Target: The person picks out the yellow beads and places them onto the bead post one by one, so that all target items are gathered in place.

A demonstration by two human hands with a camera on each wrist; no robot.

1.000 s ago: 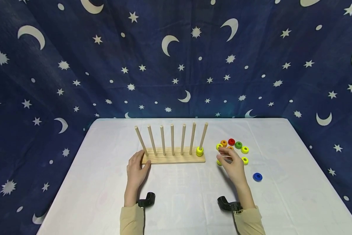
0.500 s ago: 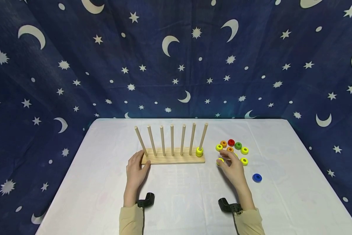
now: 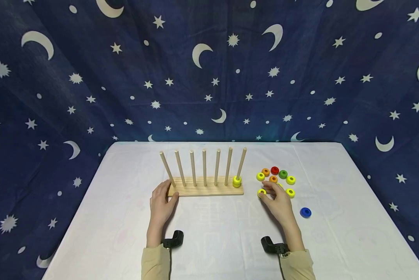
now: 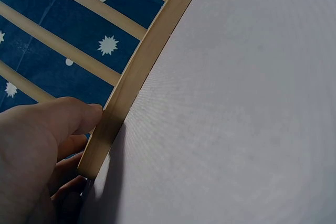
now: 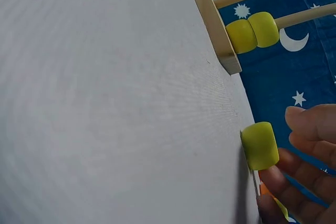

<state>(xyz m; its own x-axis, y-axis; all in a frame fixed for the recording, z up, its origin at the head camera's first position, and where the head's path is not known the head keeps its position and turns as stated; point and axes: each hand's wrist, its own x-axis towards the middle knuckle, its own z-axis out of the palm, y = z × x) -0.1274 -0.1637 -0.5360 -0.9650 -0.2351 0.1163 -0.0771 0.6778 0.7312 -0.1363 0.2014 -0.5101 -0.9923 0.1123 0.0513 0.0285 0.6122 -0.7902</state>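
Observation:
A wooden peg rack (image 3: 205,189) with a row of upright pegs stands on the table, and two yellow beads (image 3: 237,181) are stacked on its rightmost peg. My left hand (image 3: 162,204) holds the rack's left end, thumb at the front edge and fingers behind, as the left wrist view also shows. Over the loose beads is my right hand (image 3: 280,202), thumb and fingers spread apart around a yellow bead (image 5: 260,146) that rests on the table. In the right wrist view the thumb is clear of that bead; whether a fingertip touches it, I cannot tell.
Beyond the right hand lie a red bead (image 3: 274,170), a green bead (image 3: 283,174), orange beads (image 3: 265,172) and more yellow beads (image 3: 291,180). A blue bead (image 3: 305,212) sits apart, right of the wrist. Behind the white table (image 3: 216,237) hangs a starry cloth (image 3: 181,97).
My right hand has come down and slightly toward me, its fingers drawing nearer the front yellow bead. The left hand stays on the rack.

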